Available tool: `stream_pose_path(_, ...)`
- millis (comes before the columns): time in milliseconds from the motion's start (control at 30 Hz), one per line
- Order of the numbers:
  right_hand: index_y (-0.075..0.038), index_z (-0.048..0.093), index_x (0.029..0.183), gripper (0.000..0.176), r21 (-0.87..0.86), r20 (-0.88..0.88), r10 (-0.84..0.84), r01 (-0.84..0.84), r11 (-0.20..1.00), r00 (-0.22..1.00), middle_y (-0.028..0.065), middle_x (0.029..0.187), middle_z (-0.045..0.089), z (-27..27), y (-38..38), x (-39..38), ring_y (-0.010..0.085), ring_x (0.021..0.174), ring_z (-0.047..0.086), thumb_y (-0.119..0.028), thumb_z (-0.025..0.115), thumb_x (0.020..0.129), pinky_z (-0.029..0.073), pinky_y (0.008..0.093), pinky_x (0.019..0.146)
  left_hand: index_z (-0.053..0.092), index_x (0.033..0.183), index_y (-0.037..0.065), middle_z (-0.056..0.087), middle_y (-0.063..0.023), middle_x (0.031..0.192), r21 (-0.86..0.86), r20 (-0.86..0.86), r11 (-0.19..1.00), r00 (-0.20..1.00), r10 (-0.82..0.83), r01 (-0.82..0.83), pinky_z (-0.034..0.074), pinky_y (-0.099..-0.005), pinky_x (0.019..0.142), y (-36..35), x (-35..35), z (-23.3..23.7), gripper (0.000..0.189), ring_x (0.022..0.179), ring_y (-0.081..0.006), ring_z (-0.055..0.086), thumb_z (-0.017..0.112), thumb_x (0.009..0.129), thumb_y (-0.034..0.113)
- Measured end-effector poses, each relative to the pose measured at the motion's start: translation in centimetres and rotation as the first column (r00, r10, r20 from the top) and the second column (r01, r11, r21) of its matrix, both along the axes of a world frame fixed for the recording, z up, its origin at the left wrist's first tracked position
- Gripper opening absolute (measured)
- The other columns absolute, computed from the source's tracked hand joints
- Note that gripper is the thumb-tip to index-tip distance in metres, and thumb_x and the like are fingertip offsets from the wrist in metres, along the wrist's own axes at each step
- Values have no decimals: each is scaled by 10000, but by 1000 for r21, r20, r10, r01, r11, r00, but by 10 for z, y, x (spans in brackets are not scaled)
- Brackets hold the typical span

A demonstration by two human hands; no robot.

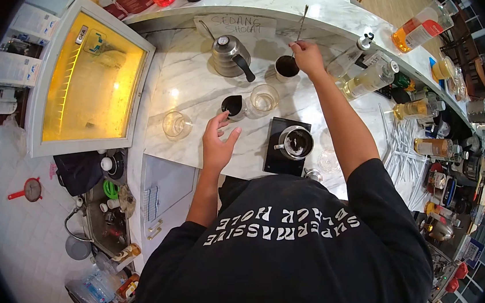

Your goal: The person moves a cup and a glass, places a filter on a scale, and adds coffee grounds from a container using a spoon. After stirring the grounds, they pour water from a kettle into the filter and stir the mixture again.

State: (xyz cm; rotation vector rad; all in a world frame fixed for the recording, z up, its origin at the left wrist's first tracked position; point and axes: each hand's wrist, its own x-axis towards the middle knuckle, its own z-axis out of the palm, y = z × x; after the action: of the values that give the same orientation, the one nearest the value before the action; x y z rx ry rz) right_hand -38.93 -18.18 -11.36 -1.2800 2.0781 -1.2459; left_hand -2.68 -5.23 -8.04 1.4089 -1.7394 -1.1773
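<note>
A long thin spoon [303,22] rises from the fingers of my right hand [307,58], which are closed on it above a cup of dark contents [286,67]. My left hand [219,143] is open, its fingers spread close to a small pitcher of dark liquid [232,106]. Touching or nearly touching that pitcher is a clear glass [264,99]. A steel gooseneck kettle [228,53] with a black handle stands behind them. Nearer my body, a metal-handled vessel of dark liquid [297,142] rests on a black scale [275,139].
Another clear glass [177,125] stands at the left, beside a yellow-lit glass-door case [95,78]. Several bottles [369,78] line the right side, near scattered white straws [398,149]. A handwritten sign [236,25] is behind the kettle.
</note>
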Motion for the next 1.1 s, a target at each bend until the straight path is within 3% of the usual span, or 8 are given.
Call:
stream_pose_path(100,-30,811,1067,382,70,49,21,-24,997,999,222,878,767,1,4,-1,392,820,747,-380,694,967,568,458,791,584,1466,64,652,-108,1454,-15,-5,1000,1000,-23,23,536,-426,1023,-7,-6,0,597,1263,-248,662,820,929,173)
stream_pose_path(233,-38,814,1067,387,69,29,27,-29,997,999,211,890,773,1,3,-2,387,840,753,-395,703,967,570,453,794,636,1418,80,678,-117,1346,-58,-55,998,998,-6,3,549,-405,946,-12,-14,1,574,1179,-255,691,846,893,182)
stream_pose_path(400,-46,819,1086,390,45,12,9,-9,999,1000,194,874,776,-3,1,-1,385,826,746,-401,709,970,571,436,788,636,1419,81,678,-117,1340,-55,-55,998,998,-16,13,551,-403,947,-15,-13,-2,571,1177,-255,692,843,896,181)
stream_pose_path(600,-43,817,1118,406,154,94,72,-86,984,993,194,934,790,1,2,-7,308,895,765,-407,726,965,580,386,864,642,1413,89,680,-112,1333,-51,-36,999,999,14,-15,556,-414,952,-15,-8,-3,559,1180,-262,693,841,899,184)
stream_pose_path(700,-37,797,1195,434,63,110,91,-99,993,990,179,986,800,-10,0,-11,272,907,765,-394,756,953,582,380,860,644,1409,93,682,-110,1334,-51,-41,998,999,21,-23,557,-415,949,-15,-7,-5,555,1177,-261,694,842,899,189)
stream_pose_path(900,4,717,1337,576,74,200,142,-160,984,970,183,1114,797,-12,8,-14,257,966,770,-388,808,924,586,371,861,609,1451,80,665,-105,1431,-16,-5,1000,1000,-13,13,543,-414,1004,-13,-7,-3,560,1237,-243,677,811,939,183)
stream_pose_path(1100,29,709,1327,579,54,233,101,-116,992,967,189,1117,793,7,32,-4,248,1002,766,-389,800,937,584,371,874,611,1443,78,668,-104,1423,-35,-13,999,1000,-25,25,543,-409,1000,-11,-6,0,552,1238,-246,678,810,940,184)
